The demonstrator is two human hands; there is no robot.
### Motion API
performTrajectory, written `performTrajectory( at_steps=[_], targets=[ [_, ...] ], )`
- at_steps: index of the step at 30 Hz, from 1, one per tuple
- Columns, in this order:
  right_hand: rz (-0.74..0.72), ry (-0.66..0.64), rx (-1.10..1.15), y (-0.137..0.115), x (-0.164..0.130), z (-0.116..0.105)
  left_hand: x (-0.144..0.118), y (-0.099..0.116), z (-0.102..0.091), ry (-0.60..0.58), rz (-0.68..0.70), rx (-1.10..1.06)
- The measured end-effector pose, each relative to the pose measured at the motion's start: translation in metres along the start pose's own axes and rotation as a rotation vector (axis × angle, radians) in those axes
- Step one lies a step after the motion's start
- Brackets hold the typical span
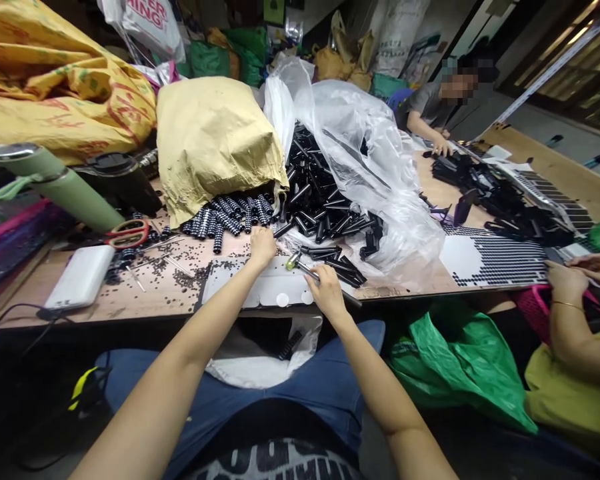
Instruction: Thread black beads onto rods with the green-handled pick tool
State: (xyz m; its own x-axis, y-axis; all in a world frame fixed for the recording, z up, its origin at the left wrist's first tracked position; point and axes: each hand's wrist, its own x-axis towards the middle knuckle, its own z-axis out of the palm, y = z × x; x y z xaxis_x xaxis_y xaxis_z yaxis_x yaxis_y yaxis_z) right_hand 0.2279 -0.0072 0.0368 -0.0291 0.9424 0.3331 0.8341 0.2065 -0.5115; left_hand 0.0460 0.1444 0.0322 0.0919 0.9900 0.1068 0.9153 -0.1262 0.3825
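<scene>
My left hand (pixel 263 247) is closed at the near end of a black tube (pixel 283 230), by the front of a heap of loose black tubes (pixel 325 207). In my right hand (pixel 326 290) is a small hammer (pixel 307 270), gripped by its handle, its yellowish head pointing left toward my left hand. Below both hands lies a pale board (pixel 240 283) at the table's front edge. Ribbed black tubes with light bands (pixel 225 217) spill from under a yellow sack (pixel 215 133), left of my left hand.
Clear plastic sheeting (pixel 360 140) covers part of the heap. To the left are a white box (pixel 80 277), red-handled scissors (pixel 127 233), a green bottle (pixel 60 187) and scattered small black bits. Co-workers' hands (pixel 570 280) are at the right. A white bag (pixel 265 367) hangs over my lap.
</scene>
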Motion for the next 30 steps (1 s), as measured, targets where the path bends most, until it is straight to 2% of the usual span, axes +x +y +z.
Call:
performTrajectory(
  at_steps=[2,4,6,8,11,15,17,19,21,23,25,27,28,30],
  targets=[
    [0.081,0.025,0.236,-0.005,-0.001,0.002,-0.016,-0.003,0.004,0.025,-0.008,-0.081],
    [0.249,-0.017,0.538,-0.013,0.000,0.003,-0.045,-0.003,0.004,0.098,0.048,-0.242],
    [0.420,-0.158,0.876,-0.024,0.003,0.005,-0.079,0.000,0.001,0.202,0.171,-0.418],
    [0.530,-0.317,1.119,-0.038,0.008,0.006,-0.110,0.005,-0.003,0.297,0.278,-0.513],
    [0.627,-0.460,1.247,-0.061,0.013,0.008,-0.143,0.008,-0.007,0.383,0.310,-0.500],
    [0.664,-0.628,1.288,-0.079,0.015,0.012,-0.162,-0.004,-0.007,0.425,0.323,-0.403],
    [0.625,-0.611,1.218,-0.080,0.016,0.016,-0.158,-0.018,-0.012,0.410,0.348,-0.367],
    [0.532,-0.489,1.006,-0.079,0.018,0.023,-0.139,-0.037,-0.021,0.424,0.258,-0.346],
    [0.379,-0.341,0.654,-0.078,0.020,0.031,-0.104,-0.059,-0.033,0.474,0.017,-0.318],
    [0.210,-0.277,0.301,-0.080,0.021,0.040,-0.063,-0.081,-0.045,0.466,-0.215,-0.230],
    [0.095,-0.310,0.061,-0.082,0.021,0.050,-0.028,-0.097,-0.051,0.278,-0.321,-0.161],
    [0.042,-0.381,-0.073,-0.085,0.019,0.057,-0.009,-0.107,-0.052,0.114,-0.344,-0.146],
    [0.036,-0.402,-0.120,-0.085,0.017,0.059,-0.007,-0.109,-0.050,0.079,-0.333,-0.169],
    [0.039,-0.413,-0.184,-0.086,0.013,0.060,-0.014,-0.111,-0.045,0.100,-0.291,-0.303]
  ],
)
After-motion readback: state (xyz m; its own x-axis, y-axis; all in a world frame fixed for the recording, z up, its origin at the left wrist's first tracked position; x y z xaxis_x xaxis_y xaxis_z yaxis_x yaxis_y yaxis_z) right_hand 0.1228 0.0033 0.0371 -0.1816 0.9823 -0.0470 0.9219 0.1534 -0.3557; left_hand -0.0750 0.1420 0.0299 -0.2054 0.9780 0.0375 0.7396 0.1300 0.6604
